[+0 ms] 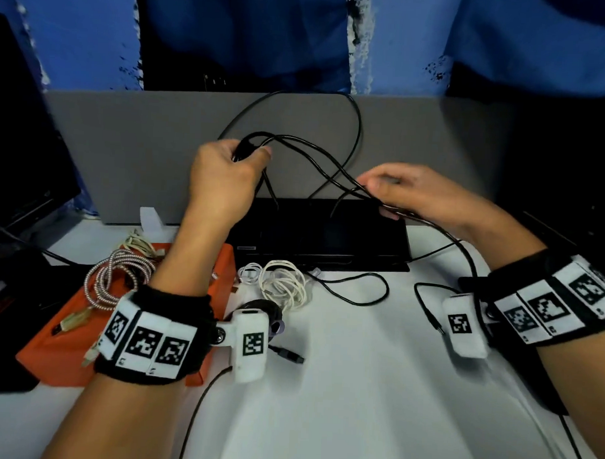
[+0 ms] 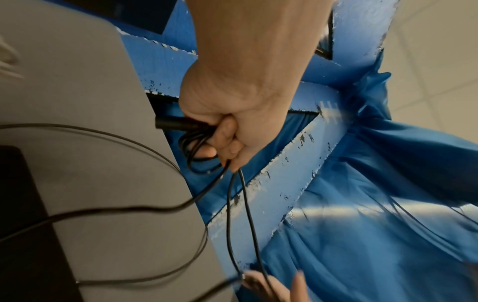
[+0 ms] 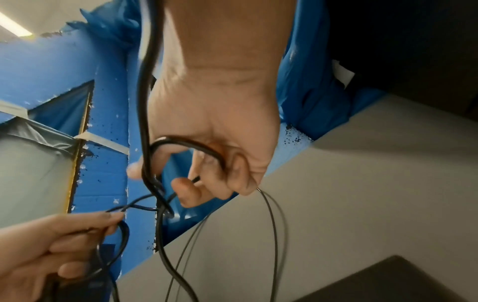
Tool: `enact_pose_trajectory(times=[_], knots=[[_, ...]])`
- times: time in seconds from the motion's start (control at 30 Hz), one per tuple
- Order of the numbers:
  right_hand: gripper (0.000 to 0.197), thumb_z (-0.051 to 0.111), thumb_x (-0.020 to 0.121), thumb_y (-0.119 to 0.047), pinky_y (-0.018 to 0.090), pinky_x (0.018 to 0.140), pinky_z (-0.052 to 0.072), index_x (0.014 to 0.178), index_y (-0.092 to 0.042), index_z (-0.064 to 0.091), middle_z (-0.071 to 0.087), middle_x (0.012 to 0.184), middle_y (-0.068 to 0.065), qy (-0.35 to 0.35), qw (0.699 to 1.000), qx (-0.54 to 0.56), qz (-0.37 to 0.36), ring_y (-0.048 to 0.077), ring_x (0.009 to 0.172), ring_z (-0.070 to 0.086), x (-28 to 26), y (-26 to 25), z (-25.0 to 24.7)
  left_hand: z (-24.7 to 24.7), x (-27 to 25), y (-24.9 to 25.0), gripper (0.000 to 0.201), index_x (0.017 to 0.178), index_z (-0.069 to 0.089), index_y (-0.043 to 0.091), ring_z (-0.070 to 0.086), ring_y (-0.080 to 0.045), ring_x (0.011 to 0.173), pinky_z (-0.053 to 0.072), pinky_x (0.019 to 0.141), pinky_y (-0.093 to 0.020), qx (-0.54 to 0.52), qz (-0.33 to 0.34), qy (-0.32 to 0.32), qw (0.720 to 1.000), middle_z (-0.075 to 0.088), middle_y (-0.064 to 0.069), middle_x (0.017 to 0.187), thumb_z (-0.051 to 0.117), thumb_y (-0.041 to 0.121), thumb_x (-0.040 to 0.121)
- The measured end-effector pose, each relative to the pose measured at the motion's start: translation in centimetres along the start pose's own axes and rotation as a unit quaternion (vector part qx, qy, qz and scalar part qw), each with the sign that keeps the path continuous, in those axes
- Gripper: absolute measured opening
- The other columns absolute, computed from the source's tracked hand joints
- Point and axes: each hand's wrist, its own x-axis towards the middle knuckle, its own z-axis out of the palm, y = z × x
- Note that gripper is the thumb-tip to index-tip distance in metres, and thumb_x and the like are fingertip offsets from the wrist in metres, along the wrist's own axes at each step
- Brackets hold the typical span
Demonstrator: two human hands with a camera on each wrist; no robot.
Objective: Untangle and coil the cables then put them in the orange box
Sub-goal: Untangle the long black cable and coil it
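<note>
A thin black cable (image 1: pixel 317 154) hangs in loose loops in the air between my hands, above the desk. My left hand (image 1: pixel 224 178) grips a bunch of its loops and a black plug (image 2: pixel 178 124); the fingers (image 2: pixel 225 141) curl round them. My right hand (image 1: pixel 408 195) holds other strands (image 3: pixel 196 149) of the same cable, which run on past my wrist to the table. The orange box (image 1: pixel 64 341) sits at the left under my left forearm, with a braided silver cable (image 1: pixel 114 277) lying on it. A white cable bundle (image 1: pixel 285 283) lies beside the box.
A black flat device (image 1: pixel 321 237) stands at the back of the white table (image 1: pixel 356 403), against a grey divider panel (image 1: pixel 125 147). A dark monitor (image 1: pixel 23 144) is at the far left. Another black cable (image 1: pixel 354 289) and a loose plug (image 1: pixel 290 354) lie on the table.
</note>
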Motion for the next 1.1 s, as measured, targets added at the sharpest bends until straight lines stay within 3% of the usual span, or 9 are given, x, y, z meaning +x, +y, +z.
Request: enact_pose_trajectory(times=[0.07,0.23,0.33,0.47,0.63,0.77,0.9,1.0,1.1], knots=[[0.044,0.074,0.077,-0.049,0.040,0.105,0.051,0.116,-0.028,0.073,0.078,0.104,0.004,-0.006,0.999,0.040,-0.014,0.025,0.101,0.073,-0.2,0.2,-0.3,-0.5,0.2,-0.4,0.031,0.076,0.055,0.014,0.039,-0.014,0.047,0.040,0.051,-0.028,-0.050,-0.052,-0.080,0.994,0.043,0.004,0.054,0.075,0.032,0.091],[0.031,0.078,0.081,-0.029,0.031,0.092,0.048,0.110,-0.018,0.077,0.077,0.104,0.010,-0.036,0.998,0.040,-0.026,0.023,0.095,0.066,-0.7,-0.1,-0.7,-1.6,0.3,-0.9,0.027,0.087,0.059,0.011,0.030,-0.010,0.046,0.036,0.051,-0.025,-0.109,-0.085,-0.173,0.975,0.033,0.007,0.053,0.077,0.030,0.089],[0.015,0.080,0.086,-0.016,0.026,0.071,0.040,0.100,-0.019,0.078,0.065,0.079,0.014,-0.020,0.999,-0.026,-0.030,0.017,0.072,0.053,-0.3,-0.2,-0.6,-2.3,0.6,-0.7,0.020,0.087,0.068,0.012,0.025,-0.004,0.036,0.036,0.047,-0.018,-0.216,-0.114,-0.233,0.941,0.031,0.011,0.045,0.069,0.032,0.089],[0.010,0.080,0.087,-0.020,0.020,0.059,0.034,0.095,-0.026,0.079,0.061,0.071,0.005,-0.003,0.997,-0.069,-0.033,0.011,0.064,0.047,-0.5,-1.1,-0.9,-1.9,0.5,0.0,0.027,0.089,0.070,0.011,0.025,-0.006,0.029,0.036,0.046,-0.015,-0.341,-0.163,-0.188,0.906,0.039,0.010,0.046,0.056,0.031,0.101],[0.007,0.079,0.088,-0.025,0.011,0.052,0.034,0.092,-0.030,0.078,0.057,0.057,-0.015,0.022,0.986,-0.143,-0.079,0.000,0.051,0.045,-0.4,-3.5,0.3,2.0,-2.5,2.5,0.018,0.093,0.072,0.013,0.050,0.002,0.048,0.043,0.054,-0.020,-0.105,0.044,-0.106,0.988,0.074,0.005,0.078,0.072,0.031,0.093],[0.005,0.079,0.088,-0.023,0.008,0.050,0.032,0.091,-0.027,0.078,0.056,0.052,-0.021,0.030,0.984,-0.153,-0.087,0.000,0.048,0.049,-0.5,-4.5,0.2,2.4,-3.0,3.0,0.023,0.087,0.071,0.023,0.066,-0.005,0.066,0.050,0.061,-0.024,0.056,0.101,-0.163,0.980,0.071,0.009,0.073,0.084,0.041,0.081],[0.004,0.080,0.087,-0.030,0.024,0.063,0.037,0.090,-0.030,0.078,0.070,0.071,-0.003,0.040,0.988,-0.117,-0.095,0.003,0.059,0.048,-0.4,-4.0,0.0,1.7,-3.3,3.0,0.026,0.071,0.065,0.021,0.051,0.001,0.048,0.035,0.051,-0.015,0.148,0.103,-0.244,0.953,0.060,0.016,0.052,0.076,0.035,0.089],[0.027,0.082,0.078,-0.051,0.029,0.067,0.033,0.101,-0.039,0.075,0.055,0.065,0.003,0.015,0.990,-0.106,-0.095,0.013,0.062,0.042,-0.5,-3.1,-0.7,1.4,-2.6,2.8,0.027,0.070,0.062,0.020,0.046,-0.002,0.047,0.036,0.050,-0.020,0.060,0.069,-0.157,0.983,0.056,0.012,0.053,0.072,0.028,0.094],[0.036,0.078,0.077,-0.054,0.028,0.060,0.031,0.112,-0.046,0.071,0.041,0.064,-0.003,-0.056,0.987,-0.140,-0.061,0.011,0.059,0.037,-1.3,-1.4,-1.2,-1.1,-0.4,2.1,0.021,0.076,0.062,0.023,0.045,0.002,0.051,0.037,0.052,-0.019,-0.035,0.062,0.069,0.995,0.056,0.010,0.065,0.067,0.025,0.096]])
